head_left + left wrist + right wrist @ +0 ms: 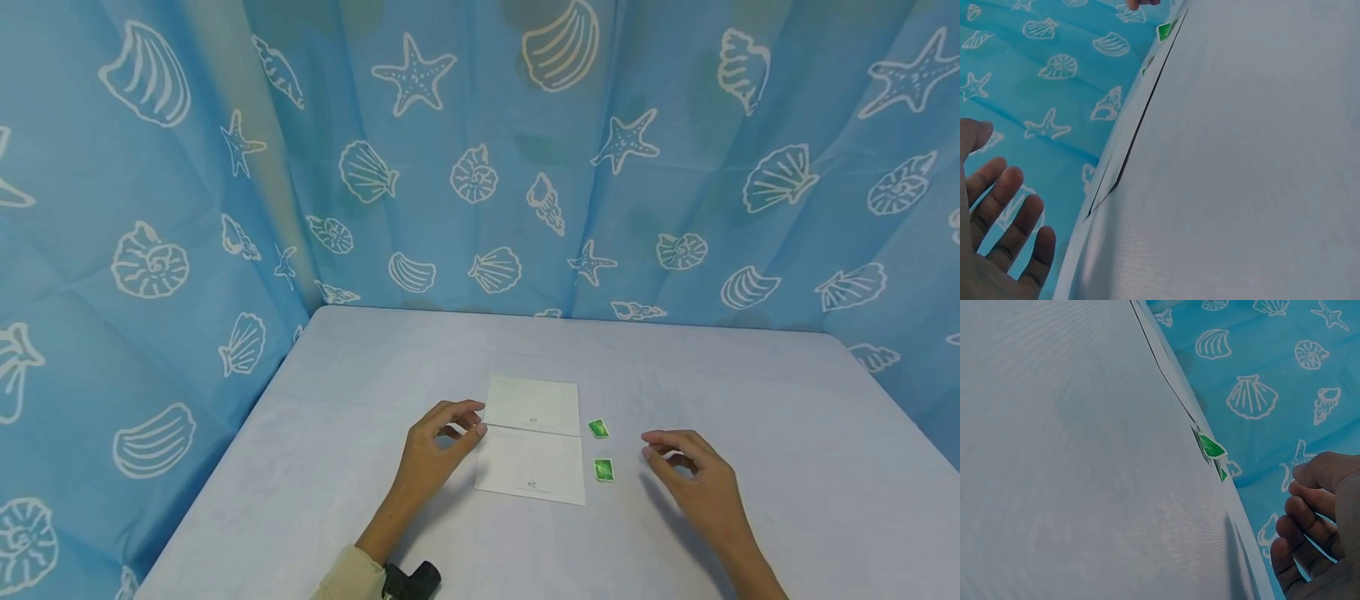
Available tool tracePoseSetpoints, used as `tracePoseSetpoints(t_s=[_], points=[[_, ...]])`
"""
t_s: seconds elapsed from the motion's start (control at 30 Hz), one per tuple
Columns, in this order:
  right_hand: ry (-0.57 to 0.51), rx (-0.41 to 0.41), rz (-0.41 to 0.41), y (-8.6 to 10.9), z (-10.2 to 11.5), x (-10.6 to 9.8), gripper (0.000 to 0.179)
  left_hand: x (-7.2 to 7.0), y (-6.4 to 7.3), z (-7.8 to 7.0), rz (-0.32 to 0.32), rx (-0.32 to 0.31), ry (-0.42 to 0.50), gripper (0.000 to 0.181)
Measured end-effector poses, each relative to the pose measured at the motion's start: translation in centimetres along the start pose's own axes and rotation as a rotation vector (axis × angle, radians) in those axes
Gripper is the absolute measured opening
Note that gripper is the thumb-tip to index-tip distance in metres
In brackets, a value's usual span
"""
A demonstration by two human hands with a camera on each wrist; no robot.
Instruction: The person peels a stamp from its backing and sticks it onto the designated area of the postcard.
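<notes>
Two white postcard-like cards lie flat on the table, the far card [534, 400] directly behind the near card [528, 458], each with small dark print near its front edge. Just right of them are two small green stamp-like pieces with pale borders, the far stamp [598, 428] and the near stamp [603, 470]. My left hand [433, 454] hovers at the cards' left edge, its fingers loosely bent and nothing in them. Off to the right of the stamps, my right hand [697, 483] hangs above the table, fingers relaxed and holding nothing.
A white cloth covers the table [360, 367]. Blue curtains [450, 217] printed with shells and starfish hang along its back and sides. A black device [412, 581] is strapped at the left wrist, by a beige sleeve [351, 575].
</notes>
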State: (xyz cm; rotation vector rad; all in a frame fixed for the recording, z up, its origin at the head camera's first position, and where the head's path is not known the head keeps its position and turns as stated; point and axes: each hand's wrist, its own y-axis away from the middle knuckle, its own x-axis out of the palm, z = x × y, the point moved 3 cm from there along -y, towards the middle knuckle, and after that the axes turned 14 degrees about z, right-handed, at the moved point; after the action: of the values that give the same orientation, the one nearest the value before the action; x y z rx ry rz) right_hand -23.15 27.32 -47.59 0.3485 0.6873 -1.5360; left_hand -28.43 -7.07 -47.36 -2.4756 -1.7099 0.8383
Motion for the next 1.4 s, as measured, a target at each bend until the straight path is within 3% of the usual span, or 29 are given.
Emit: tracePoseSetpoints(t_s=[1.4], points=[[0.021, -0.031, 0.036, -0.03, -0.33, 0.48, 0.019, 0.37, -0.01, 0.28, 0.032, -0.006, 0.004, 0.031]])
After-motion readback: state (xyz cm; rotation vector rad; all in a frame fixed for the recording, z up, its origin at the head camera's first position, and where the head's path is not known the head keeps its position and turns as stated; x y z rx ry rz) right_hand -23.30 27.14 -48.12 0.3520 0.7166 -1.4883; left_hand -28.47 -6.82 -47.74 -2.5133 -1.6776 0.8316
